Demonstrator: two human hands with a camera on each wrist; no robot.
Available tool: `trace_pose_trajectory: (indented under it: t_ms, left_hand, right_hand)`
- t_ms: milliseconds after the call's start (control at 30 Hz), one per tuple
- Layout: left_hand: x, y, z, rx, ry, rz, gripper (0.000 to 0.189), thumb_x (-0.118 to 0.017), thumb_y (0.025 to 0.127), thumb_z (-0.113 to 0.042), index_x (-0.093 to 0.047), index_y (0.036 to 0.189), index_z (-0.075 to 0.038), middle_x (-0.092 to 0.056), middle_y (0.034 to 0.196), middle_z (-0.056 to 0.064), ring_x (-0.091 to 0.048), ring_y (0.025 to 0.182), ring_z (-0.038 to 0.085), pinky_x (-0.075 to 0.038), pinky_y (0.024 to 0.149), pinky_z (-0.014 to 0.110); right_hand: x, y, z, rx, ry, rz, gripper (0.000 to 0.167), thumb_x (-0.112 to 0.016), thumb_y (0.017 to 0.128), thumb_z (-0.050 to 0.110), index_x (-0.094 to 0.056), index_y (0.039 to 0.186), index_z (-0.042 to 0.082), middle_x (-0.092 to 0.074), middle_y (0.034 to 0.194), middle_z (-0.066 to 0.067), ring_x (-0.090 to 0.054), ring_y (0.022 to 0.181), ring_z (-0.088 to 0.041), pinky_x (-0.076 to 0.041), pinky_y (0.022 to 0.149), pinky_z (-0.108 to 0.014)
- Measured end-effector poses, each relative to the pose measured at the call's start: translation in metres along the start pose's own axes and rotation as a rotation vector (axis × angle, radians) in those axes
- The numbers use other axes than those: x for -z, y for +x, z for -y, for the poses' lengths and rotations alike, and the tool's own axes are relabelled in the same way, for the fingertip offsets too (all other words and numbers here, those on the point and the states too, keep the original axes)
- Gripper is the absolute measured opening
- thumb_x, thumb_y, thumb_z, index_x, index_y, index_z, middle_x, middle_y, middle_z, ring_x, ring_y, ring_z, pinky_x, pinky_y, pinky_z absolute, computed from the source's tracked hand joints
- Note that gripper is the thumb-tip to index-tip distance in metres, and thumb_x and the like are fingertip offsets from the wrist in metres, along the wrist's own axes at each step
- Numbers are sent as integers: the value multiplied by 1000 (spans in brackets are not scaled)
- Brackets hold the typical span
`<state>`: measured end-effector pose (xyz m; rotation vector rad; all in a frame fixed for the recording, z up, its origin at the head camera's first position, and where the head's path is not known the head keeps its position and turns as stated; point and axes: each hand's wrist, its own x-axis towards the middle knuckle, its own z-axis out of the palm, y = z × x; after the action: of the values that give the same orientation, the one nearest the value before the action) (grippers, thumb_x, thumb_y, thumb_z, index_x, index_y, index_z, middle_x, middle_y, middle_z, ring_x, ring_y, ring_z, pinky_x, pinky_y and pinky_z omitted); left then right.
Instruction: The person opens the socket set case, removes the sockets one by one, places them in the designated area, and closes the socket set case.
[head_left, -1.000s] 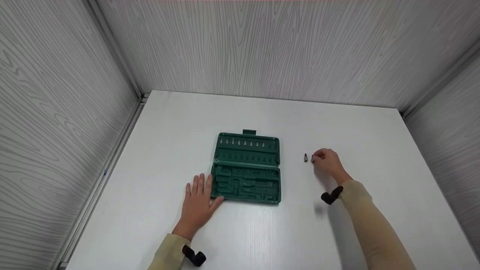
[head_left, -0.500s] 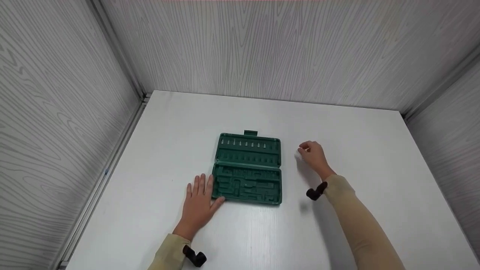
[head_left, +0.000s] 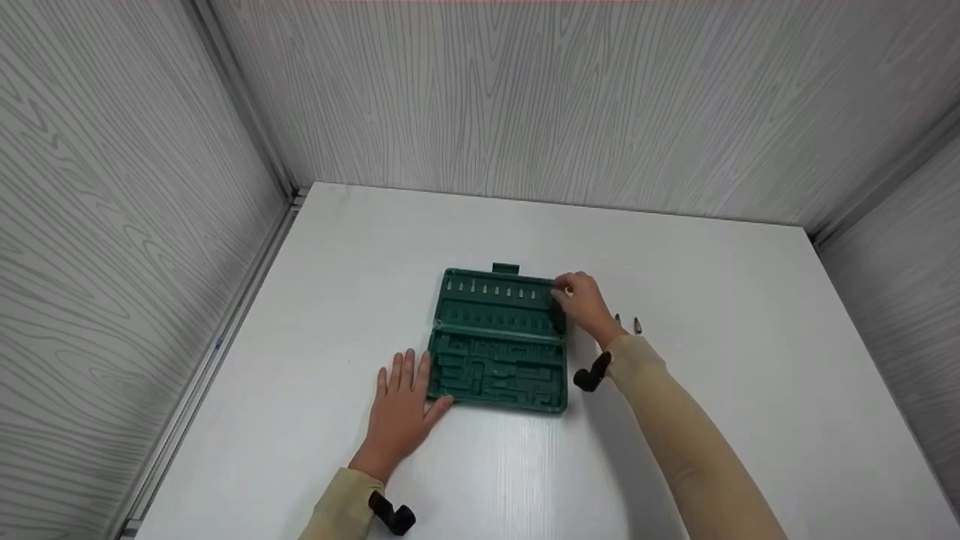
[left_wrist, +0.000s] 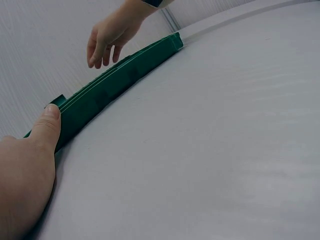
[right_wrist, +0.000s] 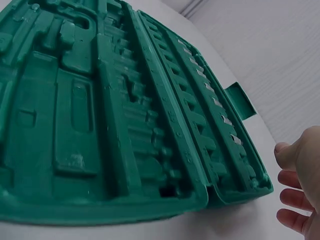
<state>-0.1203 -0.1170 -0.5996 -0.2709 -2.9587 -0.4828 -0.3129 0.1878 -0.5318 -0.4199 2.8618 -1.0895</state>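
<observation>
A green plastic bit case lies unfolded on the white table, with a row of silver screwdriver bits standing in its far half. Flat on the table, my left hand has its fingers spread along the case's left edge; its thumb touches the near left corner. At the far right corner is my right hand, thumb and forefinger pinched together over the end of the bit row. They hold a small bit, which the fingers hide. Two dark loose bits lie on the table, partly behind the right wrist.
The case's latch tab sticks out at its far edge. Its near half has shaped hollows. Wood-grain panels enclose the white table at the back and sides. A black wrist camera is on the right sleeve.
My right hand has moved left from the loose bits to the far right corner of the case, uncovering two bits on the table. The left hand has stayed at the case's left edge.
</observation>
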Motion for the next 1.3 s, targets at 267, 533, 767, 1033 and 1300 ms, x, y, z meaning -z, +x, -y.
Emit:
trace_pose_trajectory:
  t_ms: [267, 533, 767, 1033, 1300]
  left_hand:
    - [-2, 0, -1, -4, -15, 7, 81, -31, 92, -63, -17, 149, -7, -18, 151, 19, -10, 139, 34, -8, 109, 52]
    - [-2, 0, -2, -15, -21, -6, 81, -31, 92, -63, -17, 149, -7, -18, 151, 20, -12, 139, 35, -9, 109, 53]
    - [-4, -1, -2, -15, -22, -15, 81, -32, 92, -63, -18, 149, -7, -19, 151, 20, -12, 139, 35, -10, 108, 53]
    - [-4, 1, 3, 4, -7, -11, 82, -30, 91, -65, -16, 149, -8, -17, 152, 19, -10, 140, 34, -7, 109, 53]
    - [-5, 0, 3, 5, -10, -6, 82, -28, 91, -65, -15, 150, -9, -16, 152, 18, -9, 140, 33, -7, 109, 52]
  right_hand:
    - [-16, 10, 9, -45, 13, 32, 23, -56, 93, 11, -61, 113, -2, -57, 105, -13, -51, 101, -25, -43, 88, -41]
    - [-27, 17, 12, -86, -88, 72, 23, -56, 93, 14, -64, 109, -2, -56, 105, -15, -51, 101, -27, -42, 89, -41]
    - [-32, 21, 15, -88, -242, 64, 24, -58, 92, 17, -69, 100, -3, -58, 99, -17, -51, 96, -30, -41, 86, -44]
    - [-34, 27, 23, -162, -173, 62, 26, -59, 91, 15, -67, 107, -3, -59, 106, -18, -53, 100, -30, -43, 88, -44]
    - [-34, 27, 24, -230, -166, 105, 32, -58, 91, 18, -59, 116, -3, -50, 116, -19, -43, 110, -32, -34, 96, -46]
